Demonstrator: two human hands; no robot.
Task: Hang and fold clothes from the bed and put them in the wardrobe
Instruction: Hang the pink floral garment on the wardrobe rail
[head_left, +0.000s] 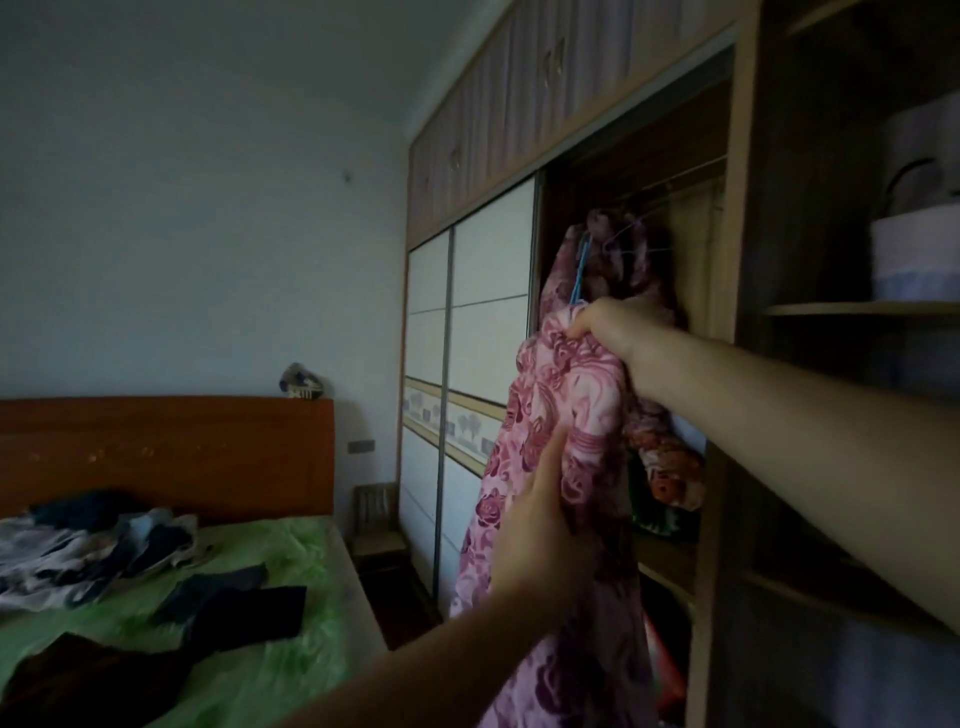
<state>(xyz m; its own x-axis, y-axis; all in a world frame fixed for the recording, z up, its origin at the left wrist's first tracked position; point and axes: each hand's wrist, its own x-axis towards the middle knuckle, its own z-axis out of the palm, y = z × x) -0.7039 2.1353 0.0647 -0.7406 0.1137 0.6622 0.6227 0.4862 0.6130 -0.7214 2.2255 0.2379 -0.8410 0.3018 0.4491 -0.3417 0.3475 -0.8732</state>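
Two hands (613, 325) (one garment (566, 395))

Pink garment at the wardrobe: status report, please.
Right hand grips pink floral garment near blue hanger. Left hand holds lower fabric. More clothes on bed.
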